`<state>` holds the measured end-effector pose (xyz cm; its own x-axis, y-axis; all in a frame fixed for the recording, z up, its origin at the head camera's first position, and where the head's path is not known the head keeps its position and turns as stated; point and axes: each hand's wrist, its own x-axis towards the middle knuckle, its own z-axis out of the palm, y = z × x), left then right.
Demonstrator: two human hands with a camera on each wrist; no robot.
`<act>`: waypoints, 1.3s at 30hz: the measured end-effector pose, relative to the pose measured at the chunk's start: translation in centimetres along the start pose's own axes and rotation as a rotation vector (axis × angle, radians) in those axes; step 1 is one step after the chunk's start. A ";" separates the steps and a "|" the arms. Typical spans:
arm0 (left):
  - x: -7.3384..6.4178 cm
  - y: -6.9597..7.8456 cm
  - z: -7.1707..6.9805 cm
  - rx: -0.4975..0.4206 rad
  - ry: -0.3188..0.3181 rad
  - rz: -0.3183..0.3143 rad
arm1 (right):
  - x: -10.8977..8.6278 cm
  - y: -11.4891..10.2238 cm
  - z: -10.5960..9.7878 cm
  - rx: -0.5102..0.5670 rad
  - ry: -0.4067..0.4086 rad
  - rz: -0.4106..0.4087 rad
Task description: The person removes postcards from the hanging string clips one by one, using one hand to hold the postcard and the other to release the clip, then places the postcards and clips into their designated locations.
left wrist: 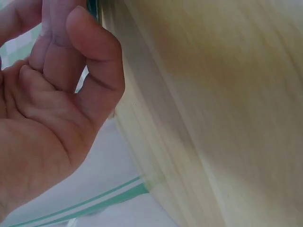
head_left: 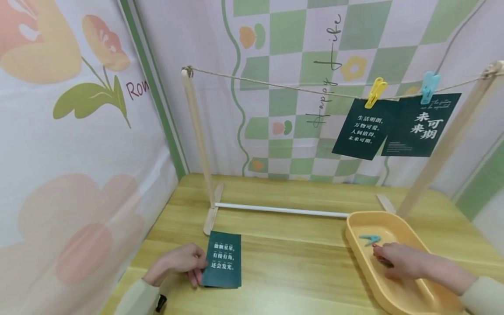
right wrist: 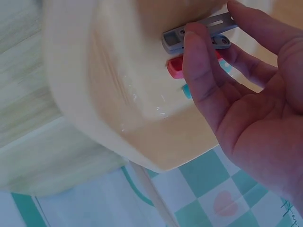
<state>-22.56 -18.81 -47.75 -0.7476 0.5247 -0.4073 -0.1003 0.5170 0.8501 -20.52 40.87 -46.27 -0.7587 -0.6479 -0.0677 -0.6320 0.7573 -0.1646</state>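
Note:
My left hand [head_left: 183, 262] pinches the left edge of a dark green card [head_left: 222, 262] with white lettering, low over the table. A second edge shows under that card's lower side. In the left wrist view the fingers [left wrist: 61, 52] bend toward a thin strip of the card's green edge. Inside the orange tray, my right hand [head_left: 405, 261] holds a grey clothespin [right wrist: 196, 34] between thumb and fingers. Right beside it in the right wrist view are a red clothespin [right wrist: 175, 67] and a blue one, partly hidden by the fingers. In the head view a blue clothespin [head_left: 370, 239] lies in the tray.
A wooden frame [head_left: 198, 140] with a white bottom bar [head_left: 283, 211] stands behind. From its string [head_left: 275, 85] hang two green cards [head_left: 360, 129], under a yellow clothespin [head_left: 376, 92] and a blue one. The orange tray [head_left: 356, 249] sits at the right on the wooden table [head_left: 291, 267].

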 end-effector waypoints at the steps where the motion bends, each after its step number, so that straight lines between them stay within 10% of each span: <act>1: 0.0 0.0 0.1 -0.009 -0.006 0.002 | 0.0 0.0 -0.1 -0.002 -0.005 0.001; 25: 1.3 1.0 1.0 0.152 0.066 -0.148 | 0.6 0.0 -0.4 0.018 0.014 -0.017; 39: 1.4 1.7 1.0 0.288 0.172 -0.110 | 2.9 -1.5 -8.2 0.120 0.061 -0.007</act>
<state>-23.09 -16.55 -47.21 -0.8449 0.3463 -0.4078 -0.0151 0.7465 0.6652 -23.06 38.56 -38.11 -0.7647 -0.6443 -0.0070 -0.6167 0.7351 -0.2815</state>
